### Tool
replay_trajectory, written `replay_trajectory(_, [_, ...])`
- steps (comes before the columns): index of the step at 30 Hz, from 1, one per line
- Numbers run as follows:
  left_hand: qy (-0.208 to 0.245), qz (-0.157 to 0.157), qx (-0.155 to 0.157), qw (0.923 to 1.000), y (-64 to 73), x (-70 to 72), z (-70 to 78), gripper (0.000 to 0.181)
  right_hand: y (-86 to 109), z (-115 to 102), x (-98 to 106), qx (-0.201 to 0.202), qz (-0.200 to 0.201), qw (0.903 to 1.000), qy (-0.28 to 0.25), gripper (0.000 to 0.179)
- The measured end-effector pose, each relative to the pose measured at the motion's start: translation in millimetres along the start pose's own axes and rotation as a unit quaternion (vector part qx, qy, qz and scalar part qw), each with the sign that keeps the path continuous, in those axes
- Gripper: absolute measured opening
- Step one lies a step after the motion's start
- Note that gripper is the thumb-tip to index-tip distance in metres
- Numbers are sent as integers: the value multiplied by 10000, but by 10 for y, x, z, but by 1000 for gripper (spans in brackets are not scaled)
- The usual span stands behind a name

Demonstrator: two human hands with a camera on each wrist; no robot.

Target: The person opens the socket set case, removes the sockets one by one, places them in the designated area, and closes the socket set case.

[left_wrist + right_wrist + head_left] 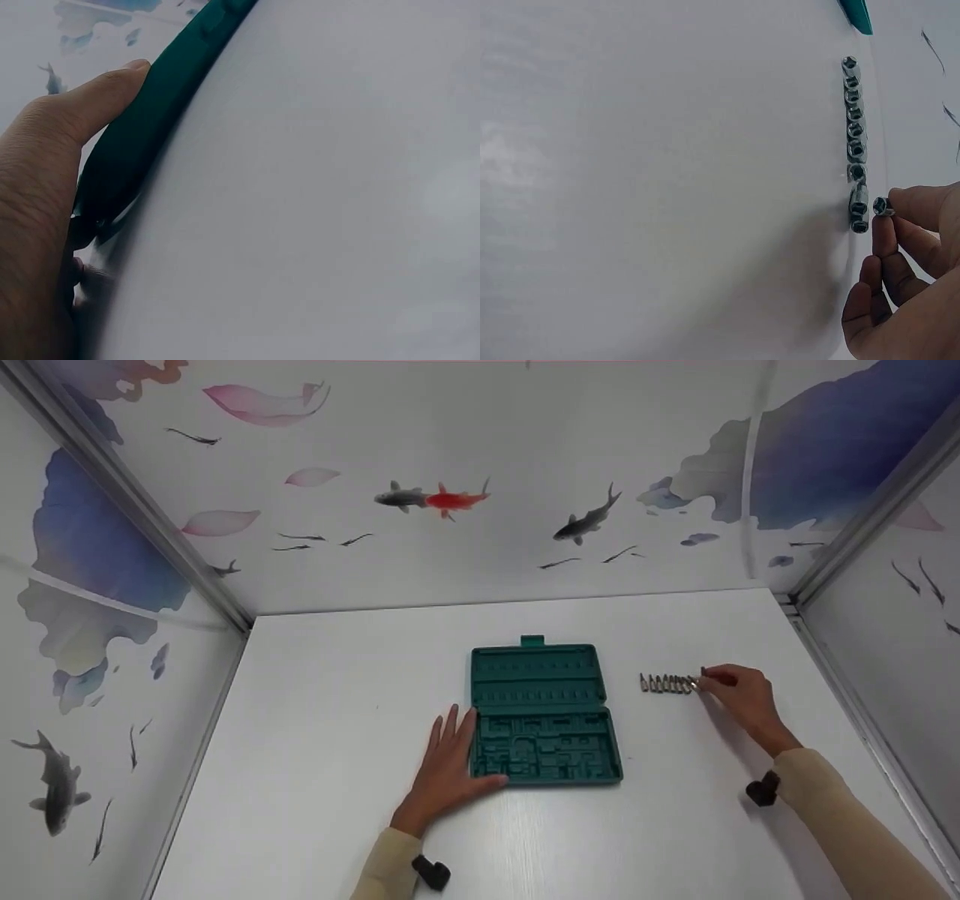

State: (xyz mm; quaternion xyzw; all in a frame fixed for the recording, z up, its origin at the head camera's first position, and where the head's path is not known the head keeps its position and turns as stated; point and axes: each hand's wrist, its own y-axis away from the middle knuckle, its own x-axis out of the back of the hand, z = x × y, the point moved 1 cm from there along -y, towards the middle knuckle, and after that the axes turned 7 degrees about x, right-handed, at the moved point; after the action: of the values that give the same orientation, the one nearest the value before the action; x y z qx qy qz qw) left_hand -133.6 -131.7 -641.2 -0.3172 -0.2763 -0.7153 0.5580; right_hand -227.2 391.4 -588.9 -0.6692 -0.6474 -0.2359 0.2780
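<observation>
A green plastic socket case (pixel 538 676) lies open on the white table, its lid folded back and its moulded slots bare. My left hand (pixel 441 774) rests against the case's lower left corner, fingers spread along the left side and thumb at the front edge; the left wrist view shows that thumb (pixel 112 94) on the green rim. To the right, my right hand (pixel 744 701) pinches a small metal socket (pixel 883 206) between thumb and fingertips. Right beside it runs a row of several silver sockets (pixel 856 131), with square holes facing the right wrist camera.
The white table (pixel 315 720) is bounded by a printed back wall (pixel 510 450) and side panels with metal frame rails (pixel 210 562). A latch tab (pixel 532 640) sticks out from the lid's far edge. Black wrist cameras (pixel 763 789) sit on both forearms.
</observation>
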Motion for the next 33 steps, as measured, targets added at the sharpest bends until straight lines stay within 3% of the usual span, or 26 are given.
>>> replay_trajectory(6, [4,6,-27,10000,16,3,12,126,-51,74,100,-215,-143,9997,36,44])
replay_trajectory(16, [175,-94,83,9998,41,4,40,126,-155,91,124,37,-602,9971,473,35])
replay_trajectory(33, [64,-15,-119,9999,3,42,31,127,-135,13,26,-66,-606,9975,347,35])
